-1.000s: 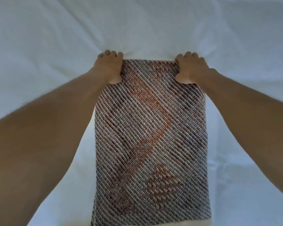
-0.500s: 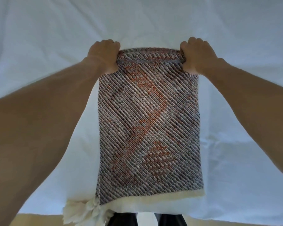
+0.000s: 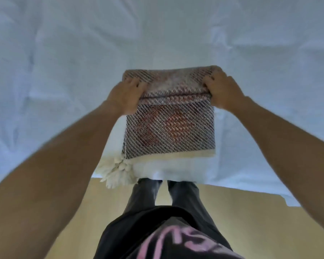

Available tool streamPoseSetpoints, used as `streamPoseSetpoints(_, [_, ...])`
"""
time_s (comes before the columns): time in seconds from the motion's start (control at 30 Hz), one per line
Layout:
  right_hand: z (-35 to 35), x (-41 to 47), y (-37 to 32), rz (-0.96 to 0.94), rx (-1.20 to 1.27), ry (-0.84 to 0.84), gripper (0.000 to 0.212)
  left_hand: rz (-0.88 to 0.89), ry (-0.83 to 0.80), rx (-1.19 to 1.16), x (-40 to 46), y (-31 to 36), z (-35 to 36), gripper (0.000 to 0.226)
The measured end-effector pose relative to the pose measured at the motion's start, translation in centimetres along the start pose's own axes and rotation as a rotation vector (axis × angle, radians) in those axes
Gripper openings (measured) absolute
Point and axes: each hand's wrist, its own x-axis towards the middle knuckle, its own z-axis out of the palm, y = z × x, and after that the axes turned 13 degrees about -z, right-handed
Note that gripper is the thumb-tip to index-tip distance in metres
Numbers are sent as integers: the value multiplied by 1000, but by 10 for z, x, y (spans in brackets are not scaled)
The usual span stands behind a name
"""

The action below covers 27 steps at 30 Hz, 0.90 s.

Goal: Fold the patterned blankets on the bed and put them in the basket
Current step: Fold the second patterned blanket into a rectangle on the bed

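Observation:
The patterned blanket (image 3: 169, 131), woven in dark and pale diagonal stripes with orange shapes, hangs folded in the air over the near edge of the bed. Its cream border and tassels (image 3: 118, 171) dangle at the bottom left. My left hand (image 3: 126, 97) grips the top left corner of the fold. At the top right corner my right hand (image 3: 222, 91) grips it too. A doubled flap of the blanket lies over the top between the two hands. No basket shows in this view.
The bed's white sheet (image 3: 64, 71), wrinkled, fills the upper frame, and its near edge runs just below the blanket. Tan floor (image 3: 269, 221) lies under it. My dark trousers and dark shirt with pink lettering (image 3: 166, 236) are at the bottom.
Both hands lifted the blanket's far end off the bed and drew it toward me. The blanket went from lying flat to hanging doubled, and the view tilted down to the floor.

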Motion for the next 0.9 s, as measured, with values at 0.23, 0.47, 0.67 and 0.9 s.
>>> streamPoseSetpoints(0.23, [58,-68,-49,5,17,45,44,11,-53,95,-68,19,55,60])
streamPoseSetpoints(0.47, [102,-103,-82,11,-24,7,44,21,-133,158,-100,31,87,51])
streamPoseSetpoints(0.67, [123,-114,-96,21,6,-79,47,9,-232,197,-116,38,109,53])
streamPoseSetpoints(0.9, [117,-96,-99,11,8,144,18,21,104,-63,-101,47,118,42])
